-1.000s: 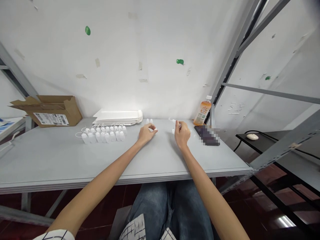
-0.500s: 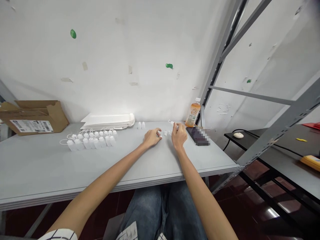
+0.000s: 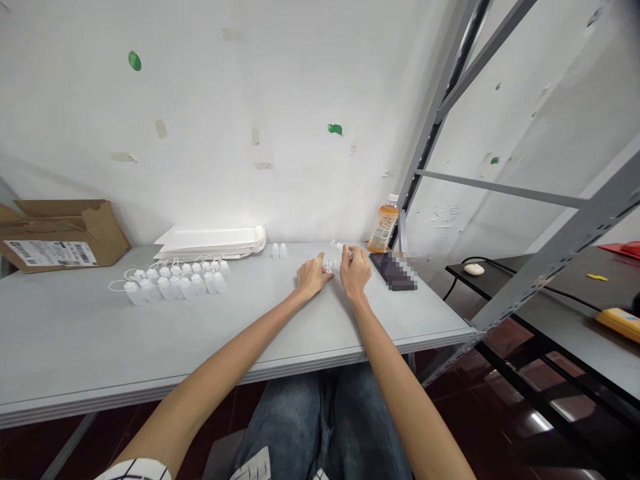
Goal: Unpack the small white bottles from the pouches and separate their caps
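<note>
Near the back of the grey table, my left hand (image 3: 313,275) has its fingers closed at some small white parts (image 3: 329,265); what it grips is too small to make out. Just right of it, my right hand (image 3: 356,272) is closed on a small white piece (image 3: 341,247) with a thin loop at its far end. Two small white caps (image 3: 279,251) stand beyond my left hand. To the left, rows of small white bottles (image 3: 173,287) with looped tops stand together.
A stack of white sheets (image 3: 213,241) lies at the back, with an open cardboard box (image 3: 65,233) at far left. Right of my hands are an orange drink bottle (image 3: 384,225) and a dark phone-like slab (image 3: 393,271). A metal frame post (image 3: 540,260) rises at the right edge.
My left hand has moved right, onto the small white parts and closer to my right hand. My right hand still holds its white piece. The view has shifted slightly.
</note>
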`<act>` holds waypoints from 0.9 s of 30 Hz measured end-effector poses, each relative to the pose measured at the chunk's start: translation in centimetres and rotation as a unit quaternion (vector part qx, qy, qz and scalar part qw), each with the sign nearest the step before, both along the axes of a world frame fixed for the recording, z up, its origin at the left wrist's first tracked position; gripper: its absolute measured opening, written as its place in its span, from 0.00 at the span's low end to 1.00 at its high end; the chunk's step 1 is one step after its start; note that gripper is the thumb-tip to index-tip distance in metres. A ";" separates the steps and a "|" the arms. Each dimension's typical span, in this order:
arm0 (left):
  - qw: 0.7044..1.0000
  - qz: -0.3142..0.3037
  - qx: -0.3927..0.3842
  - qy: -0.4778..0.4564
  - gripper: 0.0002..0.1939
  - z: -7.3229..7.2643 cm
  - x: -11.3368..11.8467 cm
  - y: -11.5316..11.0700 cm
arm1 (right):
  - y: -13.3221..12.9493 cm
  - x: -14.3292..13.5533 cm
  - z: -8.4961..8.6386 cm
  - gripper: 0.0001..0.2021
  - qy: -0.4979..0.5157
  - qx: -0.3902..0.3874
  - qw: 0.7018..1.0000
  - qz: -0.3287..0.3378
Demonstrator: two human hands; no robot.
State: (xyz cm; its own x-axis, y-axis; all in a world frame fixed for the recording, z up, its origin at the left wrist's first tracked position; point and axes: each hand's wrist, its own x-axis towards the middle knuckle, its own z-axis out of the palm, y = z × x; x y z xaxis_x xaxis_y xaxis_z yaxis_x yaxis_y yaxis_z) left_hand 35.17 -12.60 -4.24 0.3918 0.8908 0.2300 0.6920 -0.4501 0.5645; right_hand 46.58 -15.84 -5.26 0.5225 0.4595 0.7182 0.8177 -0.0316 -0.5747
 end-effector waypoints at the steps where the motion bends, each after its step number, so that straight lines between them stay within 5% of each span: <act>1: 1.000 -0.002 0.003 0.004 0.33 0.1 -0.1 -0.1 | 0.0 0.0 0.0 0.18 0.000 -0.001 1.000 0.004; 4: 1.000 -0.004 0.012 -0.005 0.34 0.4 -1.2 -0.4 | 0.1 -0.2 0.0 0.19 -0.008 -0.003 1.000 0.020; 11: 0.981 -0.024 0.079 -0.176 0.15 1.6 -6.3 -0.5 | 0.1 -2.6 -0.1 0.20 -0.075 -0.006 0.993 0.095; 20: 0.918 -0.055 -0.108 -0.377 0.22 1.2 -8.3 1.5 | 0.0 -4.6 -0.9 0.17 -0.148 -0.043 0.968 0.196; 27: 0.887 -0.055 -0.161 -0.428 0.20 0.7 -8.1 1.3 | -0.3 -4.9 -1.1 0.15 -0.180 -0.073 0.951 0.241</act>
State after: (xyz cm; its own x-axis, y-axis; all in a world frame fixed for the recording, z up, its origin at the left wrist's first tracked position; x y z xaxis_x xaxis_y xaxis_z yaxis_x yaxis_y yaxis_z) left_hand 27.03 -11.34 -3.59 0.2855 0.9315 0.2254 -0.0911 -0.2078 0.9739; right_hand 41.72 -16.17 -6.38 -0.0416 0.6912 0.7215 0.9007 0.3385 -0.2724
